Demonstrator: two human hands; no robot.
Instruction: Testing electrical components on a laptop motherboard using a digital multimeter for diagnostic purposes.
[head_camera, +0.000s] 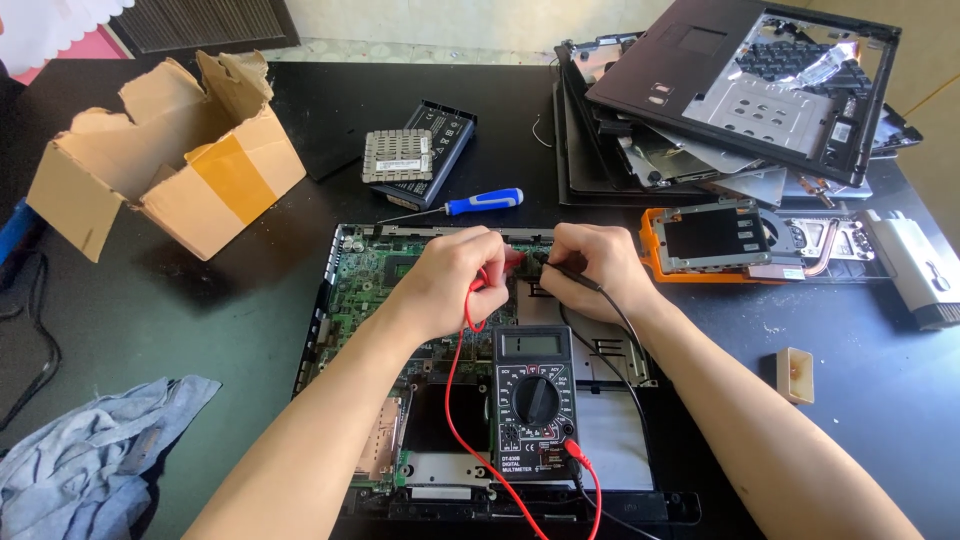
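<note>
Two hands probing an opened laptop's circuit board.
The left hand (448, 275) pinches the red probe (510, 260) in a closed grip; the right hand (592, 268) likewise pinches the black probe (560, 268). Both tips meet the circuit board (365, 285) between the hands, just above the multimeter (535, 400) lying on the open chassis.

Between my forearms the multimeter (535, 400) sits on the open laptop base (380, 290), its red lead (452, 400) looping up across the gap. Past my left hand (450, 275) the screwdriver (470, 204) and battery pack (432, 150) block the way; bare table (230, 300) opens leftward before the cardboard box (170, 150). Right, beyond my right hand (590, 265), the orange-framed part (715, 240) crowds close.
</note>
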